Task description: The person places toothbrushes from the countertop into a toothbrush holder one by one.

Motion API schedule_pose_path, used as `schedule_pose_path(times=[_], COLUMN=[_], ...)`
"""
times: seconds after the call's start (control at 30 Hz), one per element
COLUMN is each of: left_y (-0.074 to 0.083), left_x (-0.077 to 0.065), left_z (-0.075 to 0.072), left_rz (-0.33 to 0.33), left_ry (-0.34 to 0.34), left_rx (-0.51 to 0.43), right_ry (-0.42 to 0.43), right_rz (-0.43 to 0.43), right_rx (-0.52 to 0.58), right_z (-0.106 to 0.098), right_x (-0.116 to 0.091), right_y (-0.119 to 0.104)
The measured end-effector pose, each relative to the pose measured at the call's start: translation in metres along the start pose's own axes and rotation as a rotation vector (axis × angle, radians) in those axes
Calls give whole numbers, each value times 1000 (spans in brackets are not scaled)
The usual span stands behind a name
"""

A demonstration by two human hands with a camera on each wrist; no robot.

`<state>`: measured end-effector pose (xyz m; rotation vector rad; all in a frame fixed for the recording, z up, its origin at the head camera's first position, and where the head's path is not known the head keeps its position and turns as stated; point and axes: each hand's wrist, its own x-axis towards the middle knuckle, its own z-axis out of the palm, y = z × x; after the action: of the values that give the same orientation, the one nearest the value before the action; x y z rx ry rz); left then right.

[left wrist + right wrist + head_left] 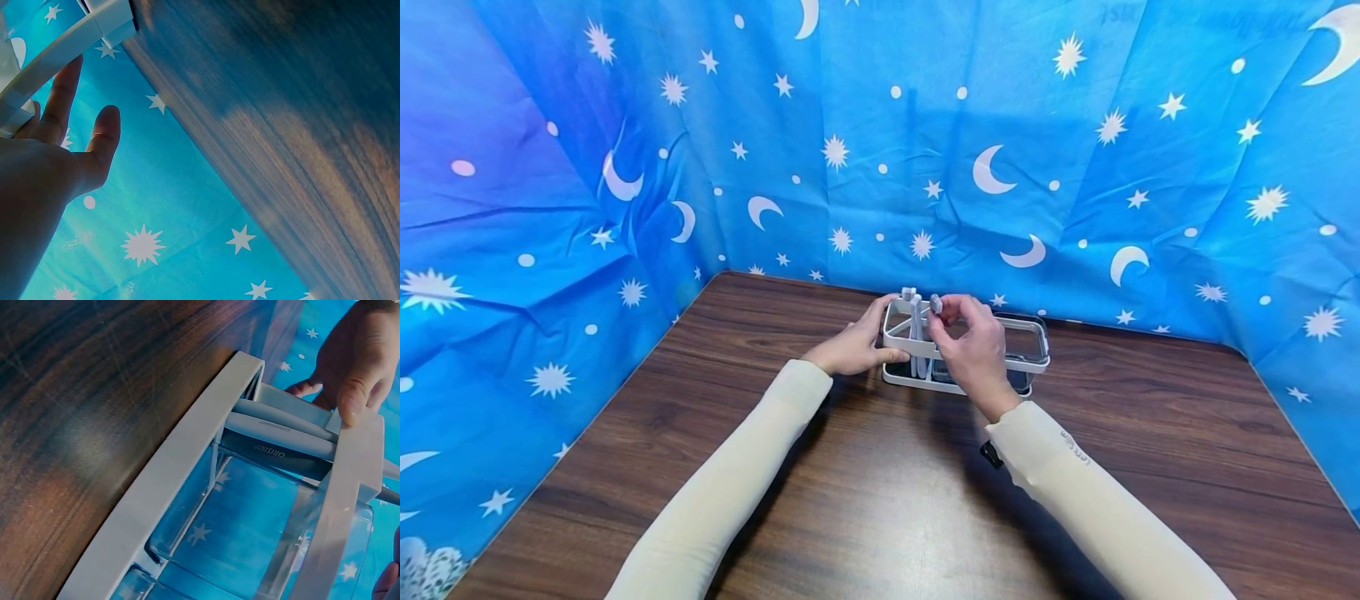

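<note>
A white two-tier toothbrush holder stands toward the back of the table. My left hand grips its left end, with the thumb over the upper rim in the right wrist view. Two light toothbrushes stand in the slot at that end. Beside them in the same view is a dark grey toothbrush with lettering on its handle. My right hand pinches this brush close to its head, above the upper rim. Clear cups fill the holder's other openings, partly hidden by my right hand in the head view.
The brown wooden table reaches back to a blue curtain printed with moons and stars, close behind the holder. The curtain also runs along the left and right sides. A small black device sits under my right sleeve.
</note>
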<state>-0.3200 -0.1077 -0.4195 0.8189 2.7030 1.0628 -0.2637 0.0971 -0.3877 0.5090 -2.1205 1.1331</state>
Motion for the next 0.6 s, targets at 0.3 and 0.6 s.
schedule_pose_path(times=[0.3, 0.6], left_y=[1, 0], left_x=[-1, -1], left_z=[-1, 0], left_rz=[3, -6], left_ry=[-2, 0], left_rx=[-5, -17], right_ry=[-28, -68], right_rz=[37, 71], right_rx=[5, -3], right_z=[1, -1], right_x=[-2, -5], right_y=[1, 0])
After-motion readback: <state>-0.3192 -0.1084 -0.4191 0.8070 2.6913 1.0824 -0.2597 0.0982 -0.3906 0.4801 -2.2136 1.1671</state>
